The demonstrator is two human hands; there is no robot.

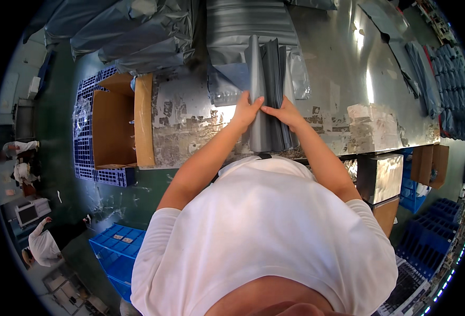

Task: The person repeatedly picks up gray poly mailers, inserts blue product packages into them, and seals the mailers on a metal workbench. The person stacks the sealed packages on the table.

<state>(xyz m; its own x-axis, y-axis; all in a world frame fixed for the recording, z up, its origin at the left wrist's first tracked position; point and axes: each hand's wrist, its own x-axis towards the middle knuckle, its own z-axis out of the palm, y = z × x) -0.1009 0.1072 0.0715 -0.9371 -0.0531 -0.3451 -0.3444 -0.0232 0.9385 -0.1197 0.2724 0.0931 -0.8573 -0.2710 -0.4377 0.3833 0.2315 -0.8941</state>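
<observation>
A: Where is the stack of grey poly mailer bags [268, 95]?
B: Under both hands, on the steel tabletop [343, 68]. Left hand [247, 109] and right hand [283, 111] pinch its near end.
A: Handling?
B: Probably light, limp, slippery; grip the edges

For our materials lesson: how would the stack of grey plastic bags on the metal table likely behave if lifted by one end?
The grey plastic bags look thin and glossy, so probably floppy and slippery. Loose sheets fan apart under the left hand and right hand, so the stack would likely slide apart.
</observation>
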